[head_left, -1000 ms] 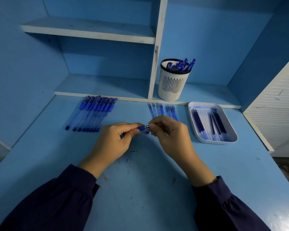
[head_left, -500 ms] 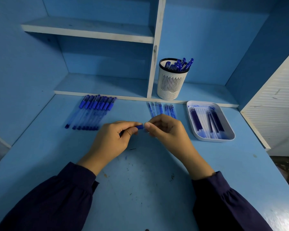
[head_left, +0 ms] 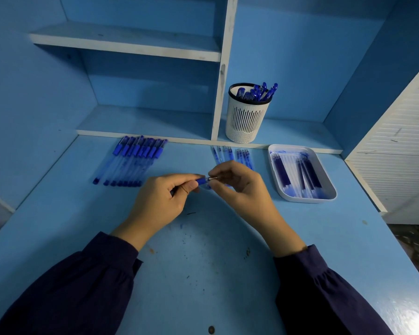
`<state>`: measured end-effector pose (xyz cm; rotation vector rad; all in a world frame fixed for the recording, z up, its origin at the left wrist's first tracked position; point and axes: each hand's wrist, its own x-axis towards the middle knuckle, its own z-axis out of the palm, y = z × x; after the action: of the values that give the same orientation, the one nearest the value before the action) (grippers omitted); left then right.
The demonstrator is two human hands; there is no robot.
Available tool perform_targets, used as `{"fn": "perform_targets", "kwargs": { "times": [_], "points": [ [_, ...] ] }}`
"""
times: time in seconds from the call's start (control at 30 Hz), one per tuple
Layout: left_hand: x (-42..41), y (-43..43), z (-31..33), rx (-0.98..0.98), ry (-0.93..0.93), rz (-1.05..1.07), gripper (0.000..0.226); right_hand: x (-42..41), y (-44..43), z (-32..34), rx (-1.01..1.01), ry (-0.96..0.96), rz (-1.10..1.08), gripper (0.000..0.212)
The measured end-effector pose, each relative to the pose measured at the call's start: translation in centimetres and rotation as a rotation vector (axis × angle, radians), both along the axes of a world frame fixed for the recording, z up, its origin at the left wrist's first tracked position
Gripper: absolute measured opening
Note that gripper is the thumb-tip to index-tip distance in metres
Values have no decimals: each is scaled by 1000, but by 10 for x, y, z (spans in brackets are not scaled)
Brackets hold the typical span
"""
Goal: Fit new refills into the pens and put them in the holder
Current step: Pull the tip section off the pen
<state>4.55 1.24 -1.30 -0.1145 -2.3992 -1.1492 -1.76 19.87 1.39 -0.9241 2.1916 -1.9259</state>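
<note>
We grip a blue pen [head_left: 201,182] in our left hand [head_left: 160,201] while our right hand [head_left: 240,187] pinches its metal tip above the desk [head_left: 203,274], the holder [head_left: 246,122] well behind on the shelf [head_left: 288,134]

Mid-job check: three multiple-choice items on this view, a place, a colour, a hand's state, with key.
1. The pen holder stands: A) on the floor B) on the lower shelf, right of the divider C) on a chair
2. The caps of the pen row at left are: A) blue B) red C) green
3. The left hand: A) lies flat B) hangs empty C) grips a pen
Key: B, it stands beside the divider; A, every cap shows blue; C, it is curled round the pen.
</note>
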Motion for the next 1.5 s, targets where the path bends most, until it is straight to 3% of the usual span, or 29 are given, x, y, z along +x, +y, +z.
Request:
{"fn": "perform_targets", "kwargs": {
  "times": [0.07,0.2,0.3,0.47,0.6,0.77,0.87,1.3,1.5],
  "points": [
    [1,1,2,-9,-2,9,23,1,-1,0,19,-36,-35,23],
    [3,6,5,-46,35,20,21,-1,-1,-3,114,40,-50,3],
    [2,4,4,-38,36,23,21,0,-1,-2,64,34,-32,11],
    [3,4,5,-50,33,20,20,2,-2,-1,133,46,-84,6],
    [4,5,6,-55,41,19,20,1,2,4,15,-77,-20,6],
    [4,4,4,-65,37,22,21,0,3,2,128,-99,-36,14],
    [3,3,1,-83,35,25,21,-1,4,3,83,-136,-3,3],
    [2,1,1,-86,48,16,30,1,2,4,37,-194,-10,7],
    [2,2,1,-107,69,39,22,-1,5,4,-20,-271,-9,11]
  ]
}}
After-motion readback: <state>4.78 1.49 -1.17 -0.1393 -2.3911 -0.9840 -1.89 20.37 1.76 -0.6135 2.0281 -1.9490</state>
